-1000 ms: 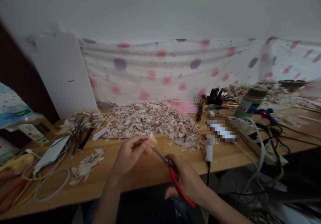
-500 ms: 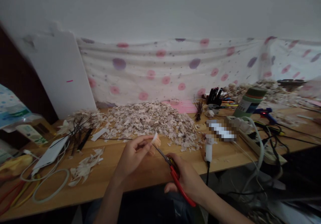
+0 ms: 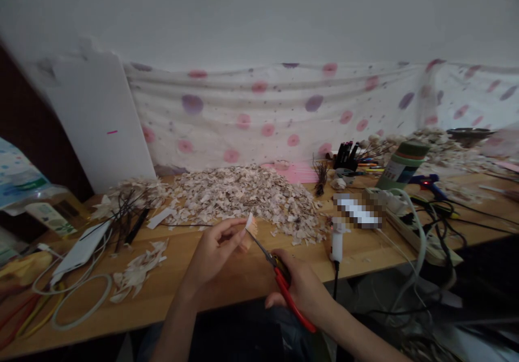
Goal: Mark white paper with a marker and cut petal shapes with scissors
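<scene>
Between thumb and fingers, my left hand (image 3: pixel 218 249) pinches a small pale strip (image 3: pixel 251 231), whitish along one side and peach-coloured with a notched edge on the other. My right hand (image 3: pixel 300 282) is closed around red-handled scissors (image 3: pixel 289 296). The blades point up and left, and their tips meet the strip close to my left fingertips. Whether the blades are fully closed is hard to make out. Behind both hands lies a wide heap of pale, thin shavings or petal-like scraps (image 3: pixel 243 192). A smaller bunch of cream strips (image 3: pixel 139 271) lies to the left.
On the left are a white power bank (image 3: pixel 81 251) with a looped cable and dark thin stems (image 3: pixel 121 216). Rightward stand a white corded device (image 3: pixel 336 243), a power strip (image 3: pixel 417 238), a green canister (image 3: pixel 403 166) and a blue glue gun (image 3: pixel 430 185). The table's front edge runs below my hands.
The strip in my left hand has turned slightly, showing more of its notched peach side. Both hands and the scissors stay in nearly the same place.
</scene>
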The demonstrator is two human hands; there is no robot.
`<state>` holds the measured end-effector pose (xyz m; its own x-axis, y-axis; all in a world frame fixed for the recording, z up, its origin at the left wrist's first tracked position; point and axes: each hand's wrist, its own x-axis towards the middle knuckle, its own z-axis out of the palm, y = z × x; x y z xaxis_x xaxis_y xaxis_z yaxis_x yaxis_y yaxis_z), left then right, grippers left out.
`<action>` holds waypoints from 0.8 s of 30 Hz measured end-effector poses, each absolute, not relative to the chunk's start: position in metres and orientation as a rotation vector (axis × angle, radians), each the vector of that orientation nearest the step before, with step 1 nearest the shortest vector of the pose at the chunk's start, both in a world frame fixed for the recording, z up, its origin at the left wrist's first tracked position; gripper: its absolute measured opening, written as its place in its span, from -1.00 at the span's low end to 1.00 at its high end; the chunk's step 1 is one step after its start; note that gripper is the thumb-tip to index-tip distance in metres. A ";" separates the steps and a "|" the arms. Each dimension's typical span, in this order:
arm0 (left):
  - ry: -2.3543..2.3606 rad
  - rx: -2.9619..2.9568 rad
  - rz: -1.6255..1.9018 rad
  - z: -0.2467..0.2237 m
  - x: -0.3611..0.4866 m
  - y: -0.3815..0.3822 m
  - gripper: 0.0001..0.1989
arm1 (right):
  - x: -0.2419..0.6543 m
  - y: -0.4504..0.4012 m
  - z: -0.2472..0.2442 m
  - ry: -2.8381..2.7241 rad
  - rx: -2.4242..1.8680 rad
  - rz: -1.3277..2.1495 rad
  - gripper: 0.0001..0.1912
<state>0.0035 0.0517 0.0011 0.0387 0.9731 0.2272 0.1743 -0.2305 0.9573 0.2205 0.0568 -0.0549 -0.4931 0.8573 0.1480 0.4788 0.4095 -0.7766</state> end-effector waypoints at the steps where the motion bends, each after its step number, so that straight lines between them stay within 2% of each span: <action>1: 1.204 1.518 1.274 0.002 0.003 0.051 -0.69 | 0.220 0.057 -0.055 -2.132 -1.134 0.924 -0.15; 12: 1.219 1.545 1.216 0.001 -0.002 0.053 -0.73 | 0.222 0.055 -0.056 -2.135 -1.170 0.879 -0.21; 24: 1.215 1.597 1.174 0.001 -0.005 0.052 -0.79 | 0.221 0.056 -0.058 -2.133 -1.188 0.865 -0.17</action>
